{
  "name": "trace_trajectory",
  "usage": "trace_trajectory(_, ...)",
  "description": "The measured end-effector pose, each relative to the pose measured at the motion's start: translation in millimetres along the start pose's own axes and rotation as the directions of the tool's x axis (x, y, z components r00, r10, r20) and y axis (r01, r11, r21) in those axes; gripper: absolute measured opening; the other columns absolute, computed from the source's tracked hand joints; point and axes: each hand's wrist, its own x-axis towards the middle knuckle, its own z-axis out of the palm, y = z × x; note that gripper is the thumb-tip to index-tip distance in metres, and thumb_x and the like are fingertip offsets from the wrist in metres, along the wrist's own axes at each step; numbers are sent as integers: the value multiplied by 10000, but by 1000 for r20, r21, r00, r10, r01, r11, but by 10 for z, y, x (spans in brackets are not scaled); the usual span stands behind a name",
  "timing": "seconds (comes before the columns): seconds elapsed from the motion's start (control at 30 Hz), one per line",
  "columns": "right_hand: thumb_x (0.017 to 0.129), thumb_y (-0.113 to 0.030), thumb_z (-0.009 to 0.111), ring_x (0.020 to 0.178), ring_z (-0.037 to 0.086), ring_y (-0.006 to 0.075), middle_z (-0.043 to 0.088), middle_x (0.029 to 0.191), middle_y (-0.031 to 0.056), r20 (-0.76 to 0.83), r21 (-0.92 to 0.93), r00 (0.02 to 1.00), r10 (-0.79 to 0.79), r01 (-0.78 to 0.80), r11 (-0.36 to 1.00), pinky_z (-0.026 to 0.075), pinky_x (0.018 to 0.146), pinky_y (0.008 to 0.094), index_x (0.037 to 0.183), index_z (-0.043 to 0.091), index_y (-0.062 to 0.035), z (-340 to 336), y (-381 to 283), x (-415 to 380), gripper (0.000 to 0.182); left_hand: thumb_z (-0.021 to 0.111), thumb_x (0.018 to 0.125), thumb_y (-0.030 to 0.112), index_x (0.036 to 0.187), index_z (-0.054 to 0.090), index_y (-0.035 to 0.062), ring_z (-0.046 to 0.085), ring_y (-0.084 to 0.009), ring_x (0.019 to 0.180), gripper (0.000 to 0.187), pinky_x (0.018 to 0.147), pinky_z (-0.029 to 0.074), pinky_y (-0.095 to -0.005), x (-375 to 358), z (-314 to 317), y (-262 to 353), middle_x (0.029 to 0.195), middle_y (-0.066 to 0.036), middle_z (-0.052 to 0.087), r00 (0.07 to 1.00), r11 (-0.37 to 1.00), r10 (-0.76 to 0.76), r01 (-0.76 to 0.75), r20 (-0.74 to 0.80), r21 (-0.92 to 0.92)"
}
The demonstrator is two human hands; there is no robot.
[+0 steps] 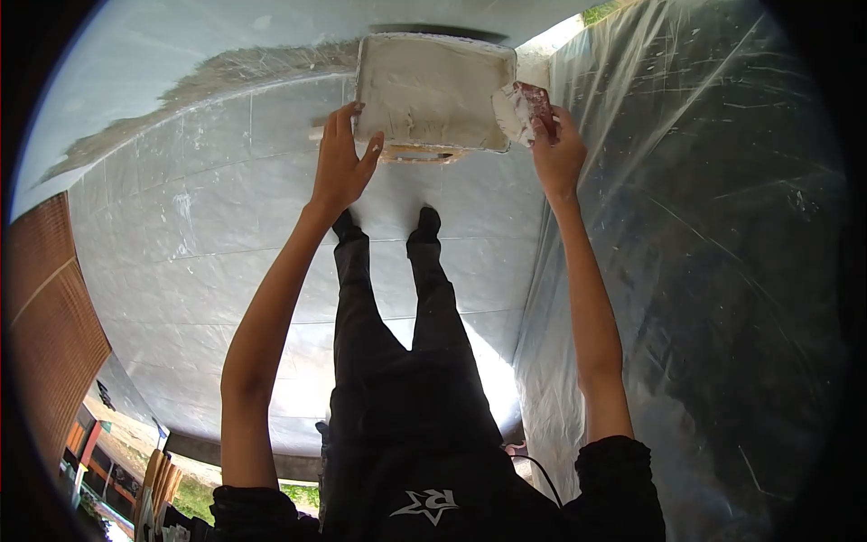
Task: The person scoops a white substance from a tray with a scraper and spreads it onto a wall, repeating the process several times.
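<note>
A shallow rectangular tray (511,68) filled with smooth, pale grey-beige paste (433,86) is at the top of the head view. My left hand (343,158) is at its left near corner, thumb spread from the fingers and fingertips right at the rim. Closed around a reddish-brown scraper (533,95), my right hand (560,154) is at the tray's right edge. White paste (513,116) coats the scraper's tray-facing side. Beneath the tray's near edge, a tan wooden piece (420,155) with a slot shows.
Clear plastic sheeting (704,226) hangs along the right side. A grey, seamed covering (208,226) lies around my feet, with white smears. Beyond the tray rises a pale surface (298,27) with a rough grey patch (244,77). Brown slatted panelling (59,280) is at far left.
</note>
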Motion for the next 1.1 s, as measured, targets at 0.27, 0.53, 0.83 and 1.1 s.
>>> trace_trajectory(0.27,876,-21,625,825,660,402,678,874,214,186,-244,977,-101,145,959,518,706,415,1088,655,-71,819,1218,17,220,658,903,295,1360,407,13,401,-455,1305,593,1068,335,-514,-125,1039,-718,1346,-247,460,991,976,-111,95,68,197)
trace_trajectory(0.53,895,-50,574,852,640,409,679,905,185,152,-241,978,-144,178,954,509,736,475,1056,660,-83,1299,1607,62,185,682,897,384,1420,350,19,218,-480,1413,719,1154,207,-560,-173,1515,-1284,1443,-240,336,997,931,-80,72,6,359)
trace_trajectory(0.83,881,-26,573,802,630,377,684,866,133,226,-222,940,-256,306,926,498,706,464,1014,669,-110,1273,1551,-48,184,720,871,398,1427,321,16,180,-532,1399,783,1143,182,-607,-203,1633,-1336,1449,-264,274,994,944,-39,70,-100,321)
trace_trajectory(1.1,872,-52,611,793,633,333,678,847,106,323,-245,905,-278,364,898,504,706,448,997,671,-122,1183,1532,-72,155,817,772,348,1405,333,8,200,-524,1395,866,1147,181,-600,-198,1667,-1354,1435,-254,311,983,974,-64,100,-174,202)
